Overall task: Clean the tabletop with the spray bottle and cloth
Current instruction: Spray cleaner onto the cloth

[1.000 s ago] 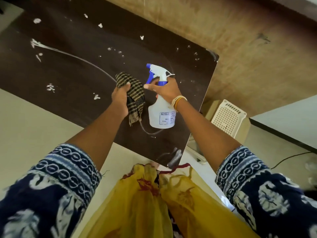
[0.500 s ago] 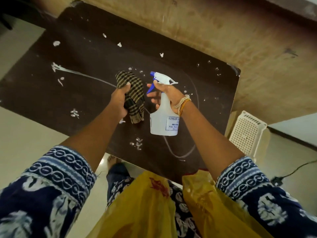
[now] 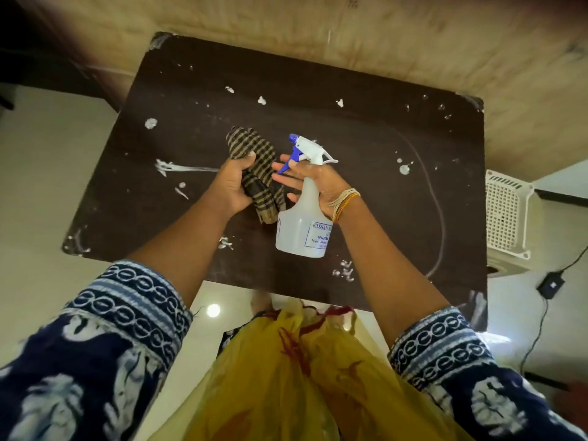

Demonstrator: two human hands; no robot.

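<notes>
Left hand [image 3: 234, 183] grips crumpled checked cloth [image 3: 257, 173]; right hand [image 3: 313, 183] holds translucent spray bottle [image 3: 302, 230].

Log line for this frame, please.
left hand: grips cloth | right hand: holds spray bottle | tabletop: white spots

Spray bottle [image 3: 300, 230]: label print partly covered by the right hand's [image 3: 313, 183] wrist, remainder too small to read. Cloth [image 3: 259, 173]: middle portion concealed within the left hand [image 3: 230, 186]. Surface [image 3: 366, 128]: near edge hidden behind forearms and yellow garment [image 3: 286, 377]. Sleeves: cut off by lower frame edge.
</notes>
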